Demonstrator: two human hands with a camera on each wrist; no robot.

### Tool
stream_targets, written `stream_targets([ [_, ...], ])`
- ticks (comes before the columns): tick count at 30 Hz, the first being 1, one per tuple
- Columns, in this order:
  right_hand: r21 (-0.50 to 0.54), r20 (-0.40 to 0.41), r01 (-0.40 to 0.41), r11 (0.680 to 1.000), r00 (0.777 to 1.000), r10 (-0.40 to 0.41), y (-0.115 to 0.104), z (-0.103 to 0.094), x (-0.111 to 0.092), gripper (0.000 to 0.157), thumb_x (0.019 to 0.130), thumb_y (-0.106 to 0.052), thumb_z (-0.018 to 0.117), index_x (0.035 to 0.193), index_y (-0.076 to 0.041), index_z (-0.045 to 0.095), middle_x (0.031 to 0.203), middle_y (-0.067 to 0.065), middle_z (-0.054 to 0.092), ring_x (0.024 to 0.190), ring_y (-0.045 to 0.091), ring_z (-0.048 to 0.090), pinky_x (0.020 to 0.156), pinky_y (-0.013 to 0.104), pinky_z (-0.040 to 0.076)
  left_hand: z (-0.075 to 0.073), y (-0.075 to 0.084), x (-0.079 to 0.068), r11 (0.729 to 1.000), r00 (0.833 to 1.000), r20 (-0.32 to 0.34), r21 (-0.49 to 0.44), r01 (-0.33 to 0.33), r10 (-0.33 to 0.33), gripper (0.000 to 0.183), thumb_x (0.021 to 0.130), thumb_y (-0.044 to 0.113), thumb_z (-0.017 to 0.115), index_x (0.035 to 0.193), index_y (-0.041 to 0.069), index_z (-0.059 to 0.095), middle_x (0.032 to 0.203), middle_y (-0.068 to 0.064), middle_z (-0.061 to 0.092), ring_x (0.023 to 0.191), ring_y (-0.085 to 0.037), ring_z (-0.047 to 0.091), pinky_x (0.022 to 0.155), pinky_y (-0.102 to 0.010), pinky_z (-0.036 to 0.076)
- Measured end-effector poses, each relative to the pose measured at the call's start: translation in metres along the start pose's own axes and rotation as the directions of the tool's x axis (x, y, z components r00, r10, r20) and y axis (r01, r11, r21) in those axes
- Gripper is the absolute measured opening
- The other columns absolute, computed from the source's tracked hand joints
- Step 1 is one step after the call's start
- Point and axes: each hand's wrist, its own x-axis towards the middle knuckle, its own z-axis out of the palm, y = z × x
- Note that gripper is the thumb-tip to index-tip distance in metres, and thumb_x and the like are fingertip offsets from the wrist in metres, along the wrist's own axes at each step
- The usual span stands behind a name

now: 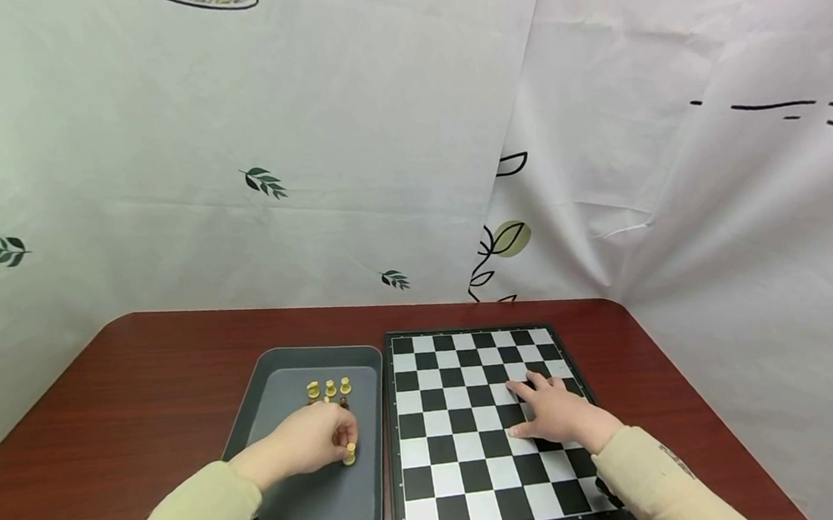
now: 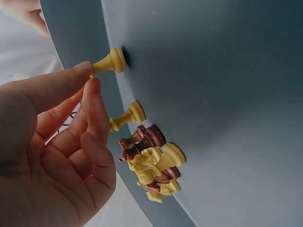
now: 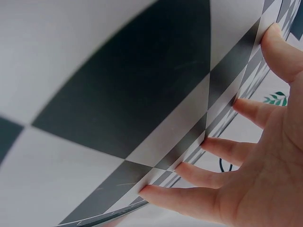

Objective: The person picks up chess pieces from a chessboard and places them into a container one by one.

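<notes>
My left hand (image 1: 309,442) is over the grey tray (image 1: 306,518), its thumb and forefinger pinching a yellow chess piece (image 2: 110,61) by the upper end. The base of that piece is close over the tray floor, and the fingertips hide its top. Beyond the hand, several yellow chess pieces (image 1: 330,388) and brown chess pieces (image 2: 154,136) stand grouped in the tray. On the black-and-white chessboard (image 1: 448,476), my right hand (image 1: 552,413) rests with fingers spread and fingertips touching the squares. It holds nothing.
The tray and the board lie side by side on a reddish-brown table (image 1: 165,385), with a narrow gap between them. A raised dark border (image 1: 392,430) runs round the board. Behind the table hangs a white cloth (image 1: 374,130) with leaf prints.
</notes>
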Motion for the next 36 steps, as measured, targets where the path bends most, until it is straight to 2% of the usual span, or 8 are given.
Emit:
stream_targets([
  [10, -0.004, 0.003, 0.002, 1.000, 1.000, -0.002, 0.001, 0.001, 0.001, 0.073, 0.078, -0.043, 0.074, 0.137, -0.010, 0.047, 0.142, 0.025, 0.036, 0.126, 0.052, 0.035, 0.090, 0.065, 0.039, 0.002, -0.005, -0.002, 1.000, 1.000, -0.011, 0.004, -0.017, 0.017, 0.026, 0.074, 0.002, 0.074, 0.064, 0.018, 0.057, 0.059, 0.014, 0.048, 0.055, 0.002, 0.040, 0.053, -0.020, 0.035],
  [21, 0.000, -0.002, 0.000, 1.000, 1.000, 0.000, 0.001, 0.002, 0.003, 0.071, 0.078, -0.042, 0.074, 0.137, -0.010, 0.048, 0.142, 0.025, 0.037, 0.126, 0.051, 0.036, 0.091, 0.064, 0.039, 0.003, -0.009, -0.001, 1.000, 1.000, -0.016, -0.003, -0.008, 0.008, 0.027, 0.074, 0.002, 0.074, 0.063, 0.019, 0.056, 0.058, 0.015, 0.046, 0.054, 0.003, 0.039, 0.053, -0.020, 0.035],
  [28, -0.003, 0.000, 0.002, 1.000, 1.000, -0.002, 0.000, 0.001, 0.003, 0.072, 0.078, -0.043, 0.073, 0.137, -0.010, 0.048, 0.142, 0.025, 0.037, 0.125, 0.051, 0.036, 0.090, 0.064, 0.039, 0.003, -0.012, -0.003, 0.999, 0.999, -0.010, 0.008, -0.042, 0.043, 0.028, 0.071, 0.002, 0.077, 0.063, 0.018, 0.055, 0.058, 0.015, 0.048, 0.055, 0.004, 0.040, 0.053, -0.019, 0.036],
  [36, 0.012, 0.007, 0.001, 1.000, 1.000, -0.001, 0.002, 0.002, 0.003, 0.072, 0.078, -0.042, 0.074, 0.136, -0.010, 0.048, 0.142, 0.025, 0.037, 0.125, 0.051, 0.036, 0.091, 0.064, 0.039, -0.006, -0.012, -0.006, 0.999, 0.999, 0.032, -0.050, 0.012, -0.011, 0.022, 0.072, 0.006, 0.078, 0.075, 0.015, 0.059, 0.066, 0.013, 0.052, 0.059, 0.001, 0.044, 0.057, -0.022, 0.039],
])
